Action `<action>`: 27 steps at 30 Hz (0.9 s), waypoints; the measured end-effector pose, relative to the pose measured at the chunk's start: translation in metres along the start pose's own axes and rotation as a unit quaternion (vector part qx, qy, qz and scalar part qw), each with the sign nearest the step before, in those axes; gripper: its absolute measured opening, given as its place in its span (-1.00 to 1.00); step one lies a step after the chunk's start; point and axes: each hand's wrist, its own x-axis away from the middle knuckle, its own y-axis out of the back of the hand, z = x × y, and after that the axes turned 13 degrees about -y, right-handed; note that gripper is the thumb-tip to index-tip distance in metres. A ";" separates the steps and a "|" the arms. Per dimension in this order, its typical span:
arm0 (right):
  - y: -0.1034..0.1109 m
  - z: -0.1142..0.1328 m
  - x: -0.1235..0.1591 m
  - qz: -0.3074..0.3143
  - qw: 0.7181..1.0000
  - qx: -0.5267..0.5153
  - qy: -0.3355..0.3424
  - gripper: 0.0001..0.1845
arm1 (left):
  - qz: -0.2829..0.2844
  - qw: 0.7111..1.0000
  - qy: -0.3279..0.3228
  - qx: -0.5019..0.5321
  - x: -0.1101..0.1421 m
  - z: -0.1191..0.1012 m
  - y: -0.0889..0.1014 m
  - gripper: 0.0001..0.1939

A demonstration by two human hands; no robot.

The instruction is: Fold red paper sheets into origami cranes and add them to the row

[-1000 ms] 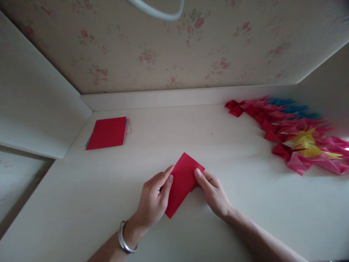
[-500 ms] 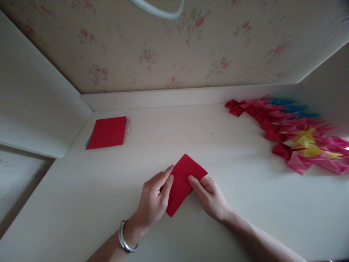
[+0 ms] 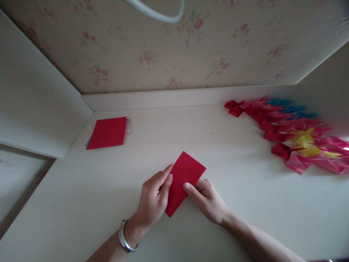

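Observation:
A folded sheet of red paper (image 3: 185, 169), now an oblong, is tilted between my two hands just above the white tabletop. My left hand (image 3: 154, 194) pinches its left long edge, thumb on top and fingers behind. On the opposite long edge, my right hand (image 3: 208, 200) has its thumb on the face of the paper and its curled fingers at the edge and underneath. Those fingertips are partly hidden by the paper.
A stack of square paper (image 3: 107, 133), red on top with blue and pink edges showing, lies at the back left. Folded paper figures (image 3: 289, 133) in red, pink, yellow and blue crowd the right side. A white cable (image 3: 158, 14) hangs before the flowered wall.
My right thumb has slid down and left along the red paper's right edge. The paper's upper right corner has shifted slightly left. My left hand holds nearly the same place.

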 end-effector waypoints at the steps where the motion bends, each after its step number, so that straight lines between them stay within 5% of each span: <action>1: 0.000 0.001 0.001 0.016 1.000 0.002 -0.004 -0.48 | -0.005 1.000 0.004 0.005 0.000 0.000 0.000 -0.65; 6: 0.000 0.003 0.001 0.007 0.999 -0.027 -0.019 -0.47 | -0.033 0.990 0.106 0.087 -0.002 -0.005 0.001 -0.67; 12: 0.008 0.005 -0.001 -0.031 0.998 -0.054 -0.024 -0.50 | 0.001 0.941 0.238 0.240 -0.005 -0.007 0.004 -0.51; 18: 0.007 0.009 0.002 0.064 0.996 -0.055 -0.039 -0.50 | -0.017 0.964 0.187 0.186 -0.003 -0.006 0.005 -0.54; 27: 0.006 0.009 0.003 0.121 0.986 -0.093 -0.060 -0.49 | -0.034 0.986 0.136 0.089 -0.004 -0.009 0.005 -0.63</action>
